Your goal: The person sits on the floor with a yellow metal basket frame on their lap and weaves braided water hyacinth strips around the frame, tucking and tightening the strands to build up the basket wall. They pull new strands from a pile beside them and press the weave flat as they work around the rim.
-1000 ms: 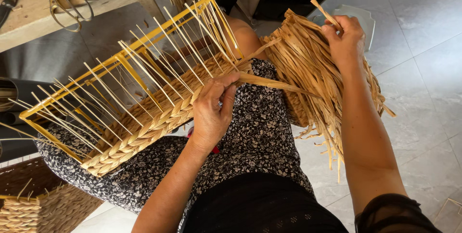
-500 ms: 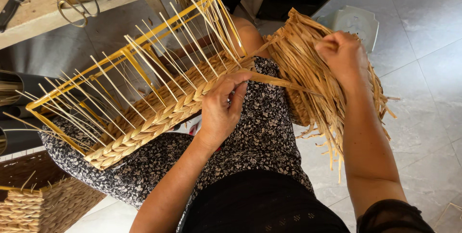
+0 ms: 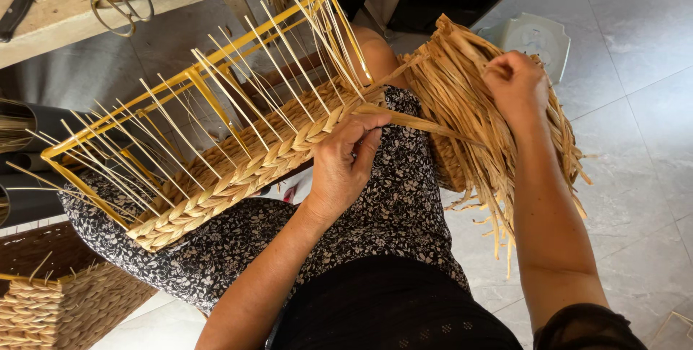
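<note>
A half-woven basket (image 3: pixel 238 169) lies on its side across my lap, with a yellow frame (image 3: pixel 195 75) and many thin upright stakes. Its lower edge is a band of thick plaited straw. My left hand (image 3: pixel 346 166) presses the plait's end at the basket's corner and pinches a flat straw strand (image 3: pixel 433 127) that runs off to the right. My right hand (image 3: pixel 516 86) grips into a large bundle of loose straw strands (image 3: pixel 469 104) that hangs over my right knee. I wear a dark flowered skirt.
A wooden bench (image 3: pixel 65 3) at the top left carries scissors (image 3: pixel 119 0) and a dark-handled tool. A finished woven basket (image 3: pixel 50 307) stands at the bottom left. Dark tubes sit at the left edge. A pale plastic tray (image 3: pixel 534 36) lies on the grey tiled floor.
My right hand has come down from a raised position and moved into the straw bundle. My left hand has shifted slightly along the plait at the basket's corner.
</note>
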The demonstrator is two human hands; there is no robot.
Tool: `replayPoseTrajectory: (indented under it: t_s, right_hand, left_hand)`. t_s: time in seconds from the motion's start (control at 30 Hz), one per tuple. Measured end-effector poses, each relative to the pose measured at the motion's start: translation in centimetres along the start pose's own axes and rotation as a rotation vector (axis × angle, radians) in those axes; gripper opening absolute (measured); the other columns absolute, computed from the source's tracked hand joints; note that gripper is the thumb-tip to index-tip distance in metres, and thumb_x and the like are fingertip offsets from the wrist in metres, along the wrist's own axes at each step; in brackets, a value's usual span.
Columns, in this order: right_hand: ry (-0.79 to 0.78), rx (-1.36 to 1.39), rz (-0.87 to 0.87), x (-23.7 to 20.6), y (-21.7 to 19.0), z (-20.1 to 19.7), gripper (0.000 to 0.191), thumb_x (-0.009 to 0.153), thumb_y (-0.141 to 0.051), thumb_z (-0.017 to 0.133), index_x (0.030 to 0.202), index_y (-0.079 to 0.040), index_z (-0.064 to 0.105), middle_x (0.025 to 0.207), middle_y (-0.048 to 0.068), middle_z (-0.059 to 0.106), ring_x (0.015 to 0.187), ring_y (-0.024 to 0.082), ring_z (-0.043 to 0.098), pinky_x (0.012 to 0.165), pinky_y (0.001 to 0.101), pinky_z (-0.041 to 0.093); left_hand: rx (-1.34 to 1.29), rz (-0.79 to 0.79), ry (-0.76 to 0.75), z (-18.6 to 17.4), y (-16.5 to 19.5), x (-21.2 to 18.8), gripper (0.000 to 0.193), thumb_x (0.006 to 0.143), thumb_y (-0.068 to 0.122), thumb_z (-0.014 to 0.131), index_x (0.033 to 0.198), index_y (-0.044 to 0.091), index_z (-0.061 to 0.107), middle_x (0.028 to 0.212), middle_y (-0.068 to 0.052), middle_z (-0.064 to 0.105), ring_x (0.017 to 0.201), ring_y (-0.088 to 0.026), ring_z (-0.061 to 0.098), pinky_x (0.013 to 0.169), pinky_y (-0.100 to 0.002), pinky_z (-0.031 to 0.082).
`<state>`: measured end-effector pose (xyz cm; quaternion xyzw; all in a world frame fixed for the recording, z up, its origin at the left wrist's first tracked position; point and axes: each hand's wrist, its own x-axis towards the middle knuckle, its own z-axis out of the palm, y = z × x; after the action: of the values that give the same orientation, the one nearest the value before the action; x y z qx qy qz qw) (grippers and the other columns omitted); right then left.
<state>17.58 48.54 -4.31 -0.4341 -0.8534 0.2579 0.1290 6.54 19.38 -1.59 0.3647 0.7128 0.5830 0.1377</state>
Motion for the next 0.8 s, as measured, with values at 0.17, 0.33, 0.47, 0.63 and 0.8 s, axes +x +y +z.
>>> replayPoseTrajectory:
  t_s: [0.17, 0.33, 0.47, 0.63, 0.8]
  right_hand:
    - [-0.087, 0.58, -0.17, -1.3, 0.5, -2.0, 0.003, 0.105, -0.004, 0.064, 0.107, -0.002, 0.064, 0.104, 0.008, 0.075, 0.101, 0.015, 0.075, 0.09, 0.0265, 0.059]
    - [-0.145, 0.505, -0.399, -7.6, -1.9, -3.9, 0.003, 0.104, -0.003, 0.063, 0.106, -0.001, 0.062, 0.1, 0.008, 0.073, 0.093, 0.013, 0.075, 0.075, 0.0247, 0.057]
    - [-0.124, 0.272, -0.597, -10.6, -5.4, -4.1, 0.013, 0.097, -0.01, 0.074, 0.105, -0.001, 0.067, 0.093, 0.007, 0.066, 0.08, 0.014, 0.063, 0.067, 0.027, 0.051]
    - [-0.108, 0.505, -0.661, -12.0, -7.4, -4.4, 0.019, 0.102, -0.015, 0.06, 0.112, -0.001, 0.067, 0.096, 0.008, 0.064, 0.076, 0.013, 0.055, 0.065, 0.0275, 0.048]
    - [-0.243, 0.271, -0.534, -13.2, -7.7, -3.9, 0.02, 0.101, -0.02, 0.066, 0.092, -0.004, 0.073, 0.071, 0.003, 0.068, 0.055, 0.012, 0.058, 0.05, 0.0311, 0.045]
  left_hand:
    - [-0.087, 0.005, 0.006, 0.2, -0.1, 0.1, 0.016, 0.1, 0.0, 0.067, 0.115, 0.005, 0.072, 0.111, -0.006, 0.076, 0.074, -0.006, 0.069, 0.061, -0.021, 0.058]
    - [-0.55, -0.244, -0.132, 2.1, 0.0, 0.7, 0.039, 0.096, 0.01, 0.068, 0.135, 0.009, 0.061, 0.112, -0.001, 0.074, 0.083, -0.005, 0.069, 0.073, -0.02, 0.061]
    - [-0.862, -0.273, -0.147, 3.5, -0.4, 0.5, 0.033, 0.099, 0.017, 0.072, 0.13, 0.008, 0.067, 0.114, -0.005, 0.072, 0.084, -0.007, 0.067, 0.074, -0.022, 0.06]
    - [-0.804, -0.156, -0.033, 2.7, -1.1, -0.7, 0.016, 0.106, 0.014, 0.069, 0.118, 0.004, 0.075, 0.118, -0.006, 0.069, 0.088, -0.007, 0.064, 0.08, -0.022, 0.059]
    - [-0.741, -0.067, 0.02, 1.9, -0.6, -1.1, 0.012, 0.106, 0.01, 0.065, 0.113, 0.004, 0.073, 0.125, -0.004, 0.07, 0.086, -0.006, 0.062, 0.078, -0.022, 0.06]
